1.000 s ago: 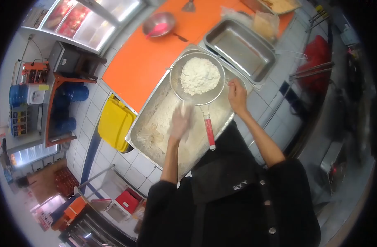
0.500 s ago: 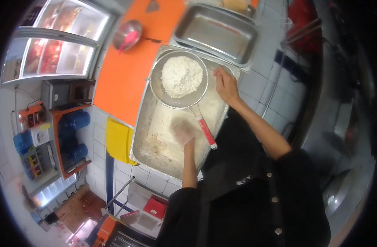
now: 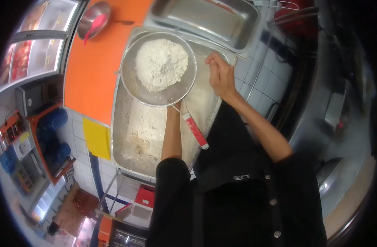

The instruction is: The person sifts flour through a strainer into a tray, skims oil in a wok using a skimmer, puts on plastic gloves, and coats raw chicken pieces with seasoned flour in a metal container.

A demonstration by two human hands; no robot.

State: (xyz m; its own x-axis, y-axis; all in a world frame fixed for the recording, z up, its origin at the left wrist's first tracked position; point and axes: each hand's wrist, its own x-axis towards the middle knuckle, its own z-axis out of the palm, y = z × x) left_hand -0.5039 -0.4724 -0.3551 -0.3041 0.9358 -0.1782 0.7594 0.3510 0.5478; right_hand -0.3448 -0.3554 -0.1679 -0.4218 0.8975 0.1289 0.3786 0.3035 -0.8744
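A wide mesh strainer [image 3: 133,80] with a red and white handle [image 3: 195,131] rests across a large metal pan [image 3: 119,142], its bowl holding a heap of white flour [image 3: 163,61]. More flour is spread over the bottom of the pan. My left forearm [image 3: 171,136] reaches into the pan and passes beneath the strainer, which hides my left hand and its fingers. To the right of the strainer, over the pan's right side, my right hand [image 3: 221,76] is closed with its fingers curled in. Whether anything small is inside it cannot be made out.
Behind the pan stands another metal pan [image 3: 205,20]. On the orange worktop [image 3: 91,78] at left is a metal bowl [image 3: 84,25] with a pink utensil [image 3: 94,29]. A yellow cloth [image 3: 97,138] hangs off the worktop. Glass-front fridges and shelves line the far left.
My left hand has moved forward from the open part of the pan to under the strainer. The right hand stays closed beside the strainer. The view has shifted, with the pan appearing larger.
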